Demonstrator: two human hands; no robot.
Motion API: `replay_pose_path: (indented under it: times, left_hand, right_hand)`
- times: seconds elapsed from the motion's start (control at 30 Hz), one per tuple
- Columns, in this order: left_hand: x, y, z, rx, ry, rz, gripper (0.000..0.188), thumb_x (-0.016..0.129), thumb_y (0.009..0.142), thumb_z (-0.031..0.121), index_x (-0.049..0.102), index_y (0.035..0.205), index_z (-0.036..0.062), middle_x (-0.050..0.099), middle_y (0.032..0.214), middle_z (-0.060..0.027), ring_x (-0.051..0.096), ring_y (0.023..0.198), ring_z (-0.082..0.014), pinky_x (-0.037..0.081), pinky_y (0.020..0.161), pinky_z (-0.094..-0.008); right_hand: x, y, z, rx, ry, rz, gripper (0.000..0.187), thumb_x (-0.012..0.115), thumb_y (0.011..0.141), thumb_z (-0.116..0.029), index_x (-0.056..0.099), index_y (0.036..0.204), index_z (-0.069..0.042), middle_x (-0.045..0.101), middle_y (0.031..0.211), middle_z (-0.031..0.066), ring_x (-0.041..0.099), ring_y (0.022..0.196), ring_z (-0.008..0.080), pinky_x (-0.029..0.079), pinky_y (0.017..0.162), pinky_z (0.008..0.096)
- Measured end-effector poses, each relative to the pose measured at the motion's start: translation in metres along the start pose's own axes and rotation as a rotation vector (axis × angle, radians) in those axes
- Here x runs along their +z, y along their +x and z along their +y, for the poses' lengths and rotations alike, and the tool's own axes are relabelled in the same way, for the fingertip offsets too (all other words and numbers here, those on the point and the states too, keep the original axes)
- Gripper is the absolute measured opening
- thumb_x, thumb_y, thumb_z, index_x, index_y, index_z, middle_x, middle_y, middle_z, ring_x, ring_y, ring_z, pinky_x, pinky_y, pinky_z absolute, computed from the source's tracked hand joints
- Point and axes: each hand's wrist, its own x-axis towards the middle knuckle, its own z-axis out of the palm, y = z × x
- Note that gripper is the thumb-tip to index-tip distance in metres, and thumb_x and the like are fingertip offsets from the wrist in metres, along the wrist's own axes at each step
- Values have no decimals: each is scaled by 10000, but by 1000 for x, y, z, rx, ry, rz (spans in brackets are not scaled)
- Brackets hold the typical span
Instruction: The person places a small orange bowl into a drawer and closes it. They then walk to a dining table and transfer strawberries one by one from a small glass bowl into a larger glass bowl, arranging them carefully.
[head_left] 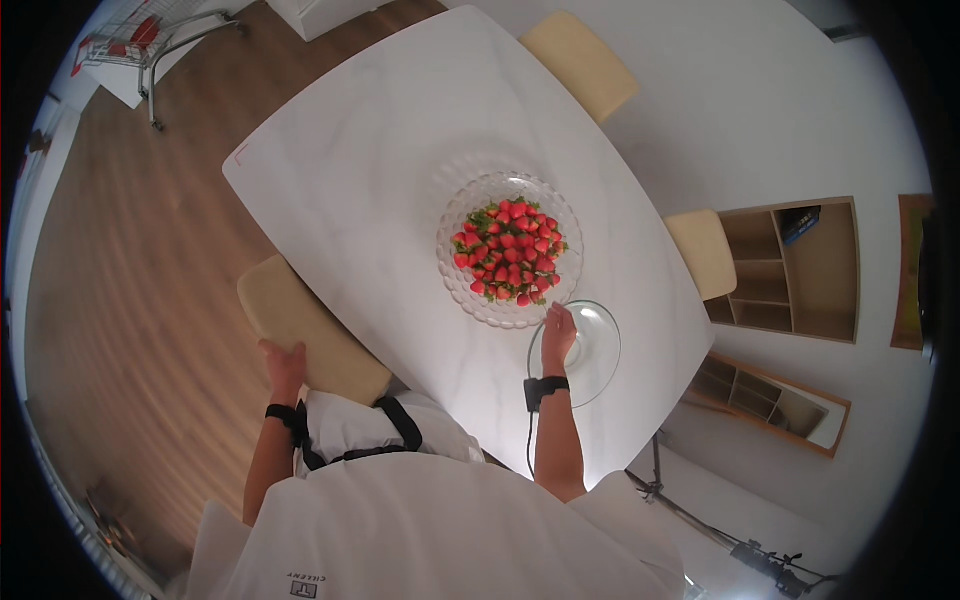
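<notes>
A large scalloped clear glass bowl (462, 300) on the table holds a heap of red strawberries (512, 248) with green leaves. Nearer to me, to its right, is a round clear glass dish (603, 345). My right hand (558, 335) hangs over that dish's left side, fingertips close to the bowl's near rim. Its fingers are pressed together; whatever they may hold is hidden. Low on the left, my left hand (285, 366) is at the edge of a beige chair (325, 335), thumb and fingers apart. I cannot tell how firmly it touches the chair.
The white marbled table (390, 150) has two more beige chairs, a far chair (580, 65) and a right chair (702, 255). A wooden shelf (790, 270) stands by the right wall. A stand (690, 515) is at lower right; a wheeled cart (150, 50) sits far left.
</notes>
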Motion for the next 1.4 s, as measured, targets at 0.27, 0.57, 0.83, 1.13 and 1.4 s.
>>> replay_pose_path:
  times: [0.27,0.57,0.83,1.13,1.4]
  left_hand:
    - [-2,1,-5,-31,133,-33,679,639,761,216,231,1191,-115,555,997,-335,562,936,-462,474,802,-457]
    - [-1,0,1,-17,137,-12,622,640,757,208,230,1130,-75,560,934,-343,561,889,-479,479,766,-481]
    - [1,0,-1,-25,67,-32,627,648,749,174,222,1132,-81,559,906,-345,556,863,-496,481,740,-489]
    - [-2,0,4,-45,42,-67,634,646,759,188,235,1136,-115,533,994,-345,544,933,-470,462,805,-453]
    - [5,4,-25,22,182,-62,813,642,773,277,173,1240,-194,468,1113,-368,496,1051,-452,423,891,-436]
  right_hand:
    - [9,-21,-61,8,-144,-72,282,619,768,-52,604,1046,-6,635,944,143,614,899,228,500,775,302]
    - [90,32,-100,-9,-637,-358,1049,746,628,-510,137,1450,-280,-26,1451,253,125,1280,531,345,943,599]
    - [123,43,-102,0,-664,-378,796,708,691,-468,354,1362,-229,192,1351,274,249,1196,525,355,946,553]
    - [126,57,-44,-341,-648,-146,382,614,776,-222,528,1141,-146,408,1136,230,418,1038,438,387,897,506]
    - [37,63,-42,-294,-214,35,195,593,818,-84,586,1012,-64,519,944,157,549,812,294,477,715,381]
